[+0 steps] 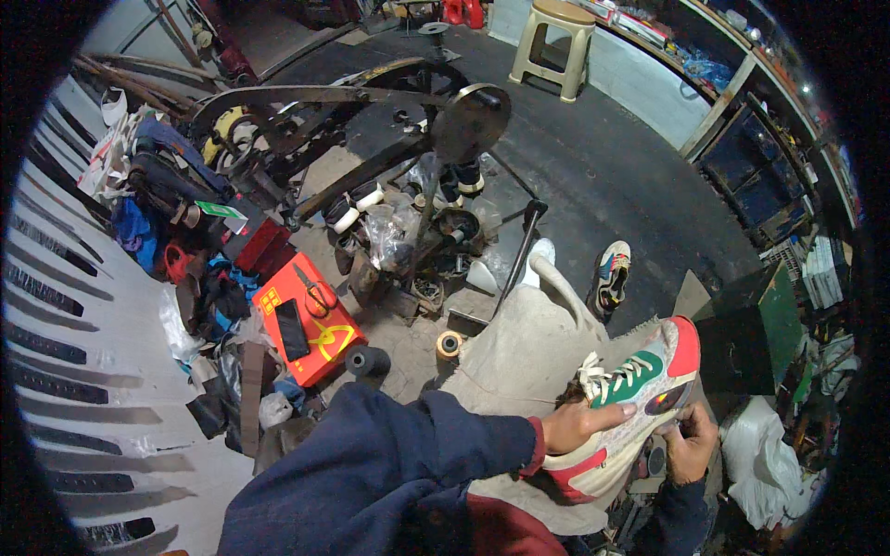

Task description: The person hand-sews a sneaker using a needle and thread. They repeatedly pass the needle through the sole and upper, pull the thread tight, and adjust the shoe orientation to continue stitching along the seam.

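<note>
A multicoloured sneaker [640, 375] with green, red and cream panels rests over a beige cloth [501, 361] on my lap. My left hand [584, 426] grips it around the side below the laces, thumb along the upper. My right hand [691, 440] is pinched at the sole's edge near the toe; what its fingertips hold is too small to make out. A thin thread lies across the cloth. Near my left sleeve stand a dark spool [369, 366] and an orange-topped spool [450, 347]. Another sneaker [612, 273] is on the dark floor beyond the cloth.
An iron machine [468, 120] stands amid clutter ahead. Scissors [320, 299] and a phone [293, 329] lie on an orange box [324, 357] at left. A plastic stool [549, 56] stands at the back, a green box [760, 334] and white bag [756, 454] at right.
</note>
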{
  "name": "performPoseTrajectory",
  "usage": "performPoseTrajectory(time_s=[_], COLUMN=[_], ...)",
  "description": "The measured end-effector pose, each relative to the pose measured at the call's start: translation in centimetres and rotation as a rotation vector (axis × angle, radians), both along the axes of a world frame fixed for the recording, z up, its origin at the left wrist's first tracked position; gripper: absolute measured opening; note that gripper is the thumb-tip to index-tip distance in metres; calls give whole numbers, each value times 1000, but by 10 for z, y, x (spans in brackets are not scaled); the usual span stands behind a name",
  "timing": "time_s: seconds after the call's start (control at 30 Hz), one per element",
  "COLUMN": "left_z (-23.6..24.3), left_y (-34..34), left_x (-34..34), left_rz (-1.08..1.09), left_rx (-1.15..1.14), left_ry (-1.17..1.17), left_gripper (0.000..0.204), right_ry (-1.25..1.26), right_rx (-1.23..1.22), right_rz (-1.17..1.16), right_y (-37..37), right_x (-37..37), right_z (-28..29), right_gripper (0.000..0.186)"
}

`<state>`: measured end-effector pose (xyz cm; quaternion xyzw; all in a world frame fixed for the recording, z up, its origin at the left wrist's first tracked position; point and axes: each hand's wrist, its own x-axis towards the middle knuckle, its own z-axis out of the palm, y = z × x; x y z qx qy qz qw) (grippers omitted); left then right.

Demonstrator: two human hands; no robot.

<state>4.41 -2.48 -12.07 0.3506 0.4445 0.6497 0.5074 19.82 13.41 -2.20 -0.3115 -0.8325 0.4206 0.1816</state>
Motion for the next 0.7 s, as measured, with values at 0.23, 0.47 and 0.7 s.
performPoseTrajectory(time_s=[0.23,0.47,0.7], left_z=[21,15,29], left_y=[8,7,1], left_x=[-17,-14,-19], left_rz=[-138,-73,-187], left_rx=[-30,-54,-183], left_ry=[-534,-303,-672], left_gripper=[43,45,47], right_ry=[-18,-18,57], right_rx=[204,-84,-127], right_rz=[-46,-22,-46], right_y=[32,20,6], right_x=[3,10,6], right_z=[-48,-28,-6], right_gripper=[3,9,17])
